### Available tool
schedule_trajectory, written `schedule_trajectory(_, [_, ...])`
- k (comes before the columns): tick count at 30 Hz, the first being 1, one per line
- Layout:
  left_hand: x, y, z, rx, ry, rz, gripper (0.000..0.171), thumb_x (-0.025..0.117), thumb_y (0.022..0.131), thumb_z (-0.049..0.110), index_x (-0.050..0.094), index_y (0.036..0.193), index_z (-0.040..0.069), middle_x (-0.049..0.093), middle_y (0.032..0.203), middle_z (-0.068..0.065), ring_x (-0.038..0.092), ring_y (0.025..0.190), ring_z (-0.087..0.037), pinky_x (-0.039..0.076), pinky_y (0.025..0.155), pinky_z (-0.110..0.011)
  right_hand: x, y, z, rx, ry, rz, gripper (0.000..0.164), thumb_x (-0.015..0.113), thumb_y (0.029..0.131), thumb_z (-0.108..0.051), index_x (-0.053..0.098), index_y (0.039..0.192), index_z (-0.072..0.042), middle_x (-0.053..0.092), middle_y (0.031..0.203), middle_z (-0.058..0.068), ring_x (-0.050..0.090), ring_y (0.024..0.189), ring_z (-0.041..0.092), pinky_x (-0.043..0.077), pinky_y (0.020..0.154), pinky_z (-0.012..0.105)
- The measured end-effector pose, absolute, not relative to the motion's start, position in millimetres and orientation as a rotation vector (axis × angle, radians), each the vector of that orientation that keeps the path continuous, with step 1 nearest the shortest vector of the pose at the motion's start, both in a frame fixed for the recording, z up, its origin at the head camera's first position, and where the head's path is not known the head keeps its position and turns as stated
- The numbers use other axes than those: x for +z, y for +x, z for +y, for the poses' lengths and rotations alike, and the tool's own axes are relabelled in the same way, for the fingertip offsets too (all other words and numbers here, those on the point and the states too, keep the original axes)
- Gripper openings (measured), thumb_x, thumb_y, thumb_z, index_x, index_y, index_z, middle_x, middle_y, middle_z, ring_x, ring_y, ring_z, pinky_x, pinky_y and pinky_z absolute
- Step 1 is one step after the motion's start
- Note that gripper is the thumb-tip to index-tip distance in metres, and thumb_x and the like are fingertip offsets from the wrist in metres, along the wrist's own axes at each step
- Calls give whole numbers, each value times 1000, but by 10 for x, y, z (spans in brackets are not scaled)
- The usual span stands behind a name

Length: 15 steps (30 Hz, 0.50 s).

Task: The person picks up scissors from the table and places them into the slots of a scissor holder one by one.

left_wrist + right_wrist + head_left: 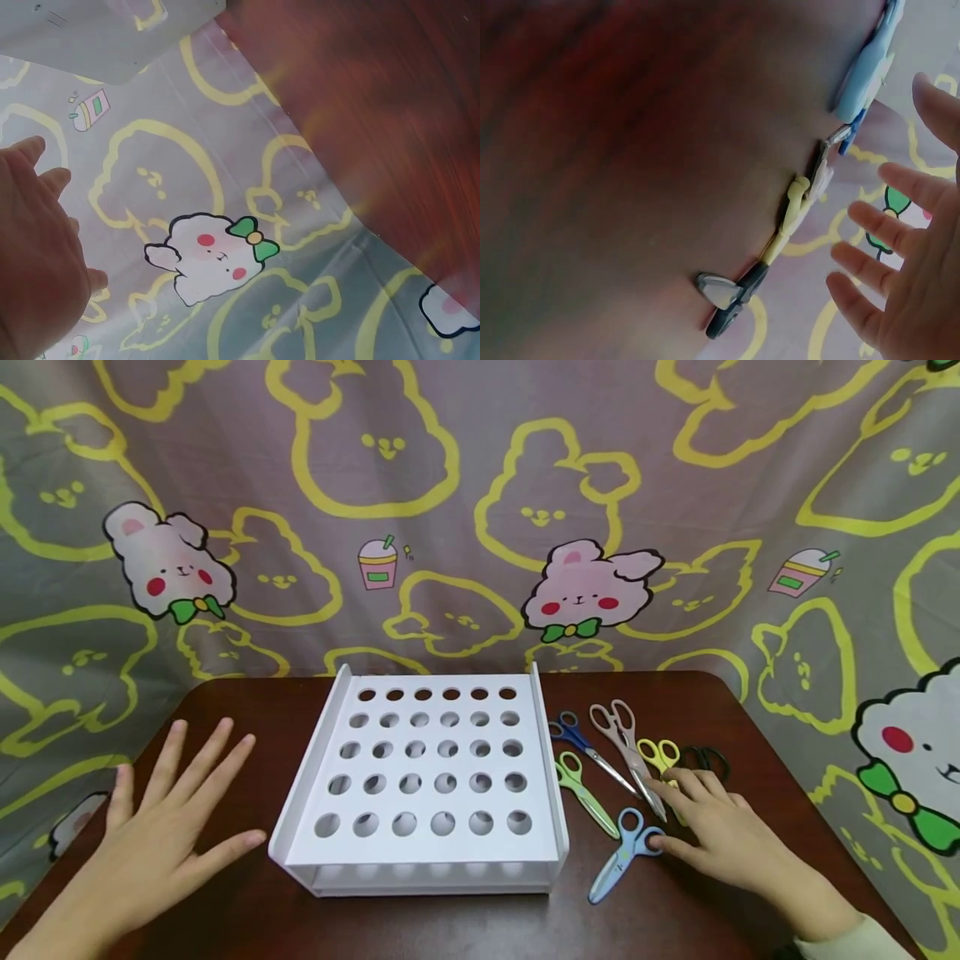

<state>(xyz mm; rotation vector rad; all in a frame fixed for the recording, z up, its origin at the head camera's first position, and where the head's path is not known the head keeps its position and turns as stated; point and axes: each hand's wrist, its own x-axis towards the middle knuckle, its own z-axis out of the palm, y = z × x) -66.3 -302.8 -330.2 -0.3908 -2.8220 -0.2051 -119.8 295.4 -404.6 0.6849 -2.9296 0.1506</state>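
My left hand (pixel 161 835) has its fingers spread wide, left of a white rack (pixel 427 847) with rows of round holes, and holds nothing. My right hand (pixel 723 831) hovers by several scissors, fingers extended; the right wrist view shows it apart from them. Nearest its thumb lie light blue scissors (pixel 611 872). Yellow scissors (pixel 660 763) and black scissors (pixel 724 762) are partly hidden behind its fingers. Farther left are green scissors (pixel 597 810), dark blue scissors (pixel 585 745) and greyish-beige scissors (pixel 628 750). In the holes I see no objects.
The rack has raised side panels (pixel 553 785) and a lower shelf, standing mid-table on a dark brown table (pixel 450 931). A patterned curtain (pixel 450 460) hangs behind the table and along its sides.
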Motion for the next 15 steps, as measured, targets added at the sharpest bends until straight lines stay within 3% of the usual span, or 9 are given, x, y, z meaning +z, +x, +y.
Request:
schedule_trajectory(4, [-3298,-674,-2977,-274,-412,-2829,98,73,83,53,15,160,33,2,169,9,-17,155,-23,-27,110,-65,-4051,-1250,2929,239,784,-2912,65,74,84,-51,58,139,-22,55,128,2,48,111,21,48,67,46])
schedule_trajectory(11, [-3305,-669,-2897,-324,-478,-2821,93,74,84,49,20,159,34,10,168,10,-11,156,-20,-21,115,-63,-4080,-1309,2909,320,871,-2955,60,73,83,-54,62,134,-25,56,126,-1,47,107,17,48,71,48])
schedule_trajectory(15, [-3300,-661,-2867,-339,-520,-2815,93,74,83,49,23,159,34,13,168,10,-9,156,-20,-19,116,-63,-4092,-1328,2898,348,930,-2944,57,71,84,-55,64,132,-25,56,123,-4,44,103,12,42,68,34])
